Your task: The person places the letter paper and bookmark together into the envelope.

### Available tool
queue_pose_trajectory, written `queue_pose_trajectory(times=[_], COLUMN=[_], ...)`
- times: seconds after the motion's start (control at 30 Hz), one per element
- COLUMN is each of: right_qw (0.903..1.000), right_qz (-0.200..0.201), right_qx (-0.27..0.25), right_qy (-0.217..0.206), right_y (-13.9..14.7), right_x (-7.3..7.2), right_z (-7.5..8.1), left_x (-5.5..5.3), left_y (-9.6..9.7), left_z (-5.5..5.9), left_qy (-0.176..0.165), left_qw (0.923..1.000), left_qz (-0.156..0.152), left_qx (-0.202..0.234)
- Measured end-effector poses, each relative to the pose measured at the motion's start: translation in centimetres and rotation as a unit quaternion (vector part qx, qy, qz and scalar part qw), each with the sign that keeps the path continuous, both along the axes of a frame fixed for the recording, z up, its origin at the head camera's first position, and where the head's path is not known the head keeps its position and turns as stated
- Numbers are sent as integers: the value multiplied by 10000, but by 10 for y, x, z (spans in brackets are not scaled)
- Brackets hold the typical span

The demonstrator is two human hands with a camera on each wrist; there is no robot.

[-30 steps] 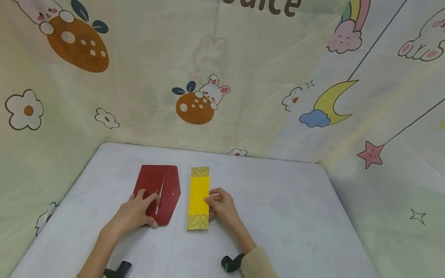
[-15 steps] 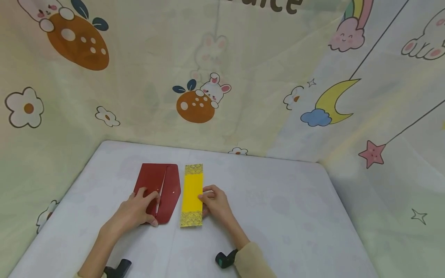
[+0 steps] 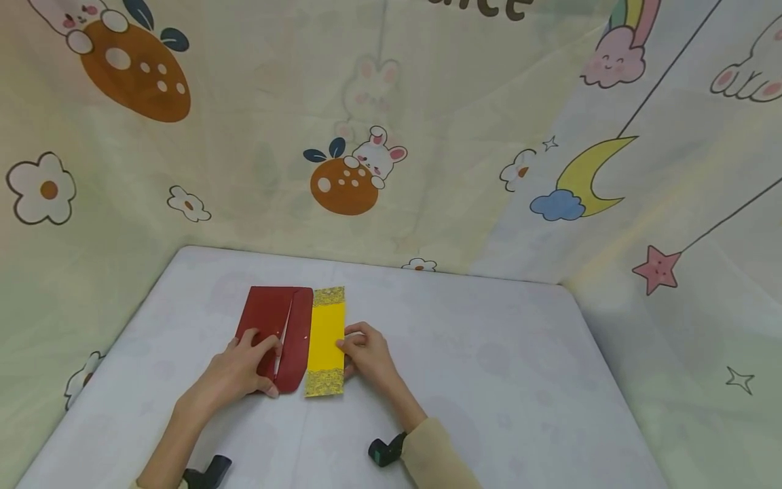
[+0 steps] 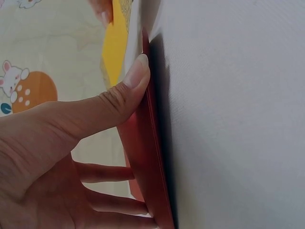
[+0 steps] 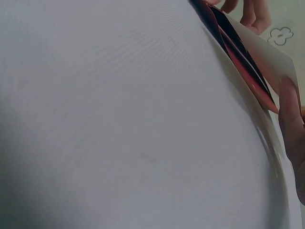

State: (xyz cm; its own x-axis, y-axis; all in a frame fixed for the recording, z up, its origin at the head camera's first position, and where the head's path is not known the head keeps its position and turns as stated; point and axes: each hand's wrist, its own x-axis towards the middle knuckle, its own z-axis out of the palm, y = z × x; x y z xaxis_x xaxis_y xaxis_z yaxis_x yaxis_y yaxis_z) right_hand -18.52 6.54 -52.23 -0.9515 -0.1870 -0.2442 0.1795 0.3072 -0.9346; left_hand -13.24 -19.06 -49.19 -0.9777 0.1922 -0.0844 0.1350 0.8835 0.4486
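Note:
My left hand (image 3: 235, 367) holds the red paper envelope (image 3: 302, 312) on the table, its thumb at the near edge and its fingers bent over the top. A slit runs lengthwise down the envelope, gaping a little towards the near end. In the left wrist view the thumb (image 4: 116, 100) lies along the envelope's edge (image 4: 152, 157). My right hand (image 3: 369, 353) pinches a bright yellow paper strip (image 3: 326, 339) by its right side. Gold lacy patterns cover both ends of the strip. Its left edge overlaps the envelope's right side in the head view.
The white table (image 3: 489, 367) stretches out to the right of both hands. Behind it and at the sides hangs a cloth (image 3: 256, 136) printed with rabbits, flowers and a moon. A black wrist camera (image 3: 386, 449) sits at the right sleeve, another (image 3: 209, 472) at the left wrist.
My right hand has moved the yellow strip leftwards, from a gap beside the red envelope to overlapping its right side. The left hand and envelope have stayed in place.

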Motion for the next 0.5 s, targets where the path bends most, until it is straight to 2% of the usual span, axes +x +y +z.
queue_pose_trajectory(times=[0.27, 0.5], right_qw=[9999, 9998], right_qz=[121, 111], right_qx=[22, -145], right_qy=[81, 12], right_y=[-10, -18], right_x=[-3, -5], right_z=[0, -2], left_x=[-1, 0], left_y=[-2, -1], left_z=[-1, -1], left_qy=[-102, -17], left_qw=[9999, 10000], left_qz=[24, -5], left_qx=[3, -24])
